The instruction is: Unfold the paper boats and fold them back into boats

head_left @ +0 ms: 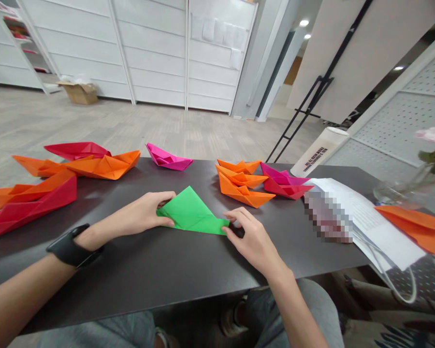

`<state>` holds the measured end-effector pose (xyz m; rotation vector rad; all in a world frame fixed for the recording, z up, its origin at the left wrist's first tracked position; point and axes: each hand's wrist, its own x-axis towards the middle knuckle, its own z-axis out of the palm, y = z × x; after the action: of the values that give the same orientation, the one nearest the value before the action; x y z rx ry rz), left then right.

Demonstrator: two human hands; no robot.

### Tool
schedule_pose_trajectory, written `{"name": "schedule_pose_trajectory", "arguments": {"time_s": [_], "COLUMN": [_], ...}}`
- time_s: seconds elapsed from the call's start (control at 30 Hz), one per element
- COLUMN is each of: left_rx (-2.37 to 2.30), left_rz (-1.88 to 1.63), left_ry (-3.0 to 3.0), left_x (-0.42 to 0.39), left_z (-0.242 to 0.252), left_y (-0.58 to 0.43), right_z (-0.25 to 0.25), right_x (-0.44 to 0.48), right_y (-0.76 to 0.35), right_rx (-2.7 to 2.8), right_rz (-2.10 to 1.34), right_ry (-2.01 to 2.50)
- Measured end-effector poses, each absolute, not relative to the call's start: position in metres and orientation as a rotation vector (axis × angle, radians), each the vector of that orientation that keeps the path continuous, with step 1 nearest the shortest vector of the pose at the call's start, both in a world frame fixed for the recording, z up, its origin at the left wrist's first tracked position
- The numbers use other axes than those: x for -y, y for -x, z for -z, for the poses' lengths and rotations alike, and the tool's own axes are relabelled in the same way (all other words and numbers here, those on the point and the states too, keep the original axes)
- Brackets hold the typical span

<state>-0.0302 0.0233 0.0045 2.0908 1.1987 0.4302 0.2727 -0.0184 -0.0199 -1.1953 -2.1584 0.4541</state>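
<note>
A folded piece of green paper [190, 212] is held just over the dark table [148, 270], with a peak at its top and a narrow strip toward the right. My left hand [148, 210] grips its left corner between thumb and fingers; a black band is on that wrist. At the paper's right end, my right hand [248, 237] pinches the narrow tip between thumb and fingertips.
Orange [108, 166], red [32, 205] and magenta [169, 158] paper boats stand at the left and back. More orange boats [244, 186] are right of centre. A white bottle [319, 152], papers [369, 212] and a glass vase [395, 191] are at the right.
</note>
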Motion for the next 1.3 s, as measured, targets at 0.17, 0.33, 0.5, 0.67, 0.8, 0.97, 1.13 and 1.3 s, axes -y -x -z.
{"name": "schedule_pose_trajectory", "arguments": {"time_s": [0.17,0.33,0.5,0.67,0.8,0.97,1.13,1.3], "left_rx": [-1.127,-1.100,-1.104,-1.114,-1.099,-1.077,-1.059,-1.123], "left_rz": [-0.402,-0.354,-0.375,-0.377,-0.364,-0.353,-0.347,-0.293], "left_ry": [-2.166,-2.206,-2.259,-2.253,-2.255,-2.295,-2.357,-2.269], "left_x": [-0.021,-0.019,-0.018,-0.019,-0.019,-0.017,-0.018,-0.018], "left_z": [-0.010,-0.013,-0.013,-0.010,-0.011,-0.013,-0.012,-0.012], "left_y": [0.031,0.029,0.028,0.029,0.028,0.025,0.028,0.029], "right_z": [0.019,0.010,0.009,0.016,0.018,0.012,0.009,0.013], "right_x": [0.019,0.023,0.024,0.025,0.025,0.025,0.026,0.025], "right_y": [-0.272,-0.270,-0.271,-0.270,-0.270,-0.269,-0.268,-0.268], "right_rx": [2.142,2.194,2.051,2.100,2.110,2.159,2.158,2.077], "right_rz": [-0.534,-0.564,-0.623,-0.662,-0.661,-0.665,-0.652,-0.722], "right_ry": [1.149,1.091,1.173,1.231,1.193,1.184,1.201,1.225]}}
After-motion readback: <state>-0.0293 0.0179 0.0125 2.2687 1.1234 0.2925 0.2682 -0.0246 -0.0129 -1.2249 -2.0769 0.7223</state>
